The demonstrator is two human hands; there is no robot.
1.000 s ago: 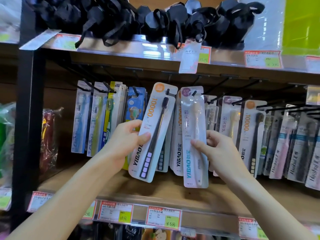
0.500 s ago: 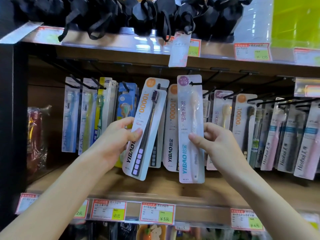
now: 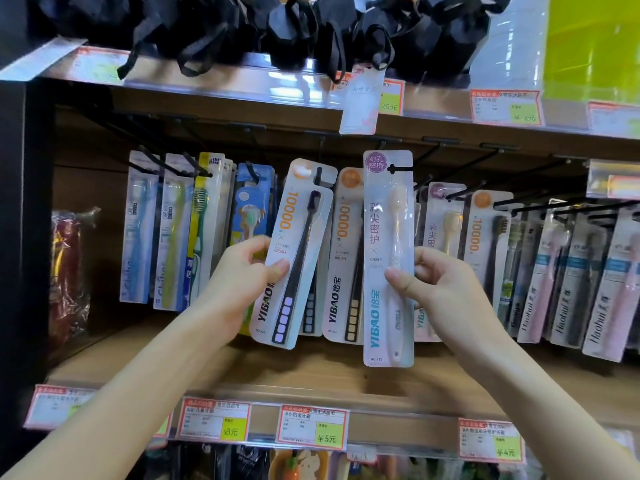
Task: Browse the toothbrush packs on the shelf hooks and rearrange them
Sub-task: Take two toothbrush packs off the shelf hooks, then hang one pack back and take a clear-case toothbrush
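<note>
Black-brush pack (image 3: 294, 258) tilted, left hand (image 3: 239, 282) fingers grasping | pink-brush pack (image 3: 388, 258) upright, right hand (image 3: 440, 289) fingers grasping

A wooden shelf (image 3: 311, 372) spans the view, its front edge lined with price tags (image 3: 313, 429). At 12 o'clock, black hooks (image 3: 460, 168) jut from under the upper shelf (image 3: 242, 91), carrying rows of toothbrush packs (image 3: 346, 254). At 9 o'clock a red crinkled bag (image 3: 67, 271) sits on the board. Black strapped items (image 3: 294, 26) crowd the upper shelf.

Beside the black-brush pack (image 3: 294, 254) with orange digits hung a pale pack (image 3: 388, 258) — cream brush, blue lettering, purple badge.
</note>
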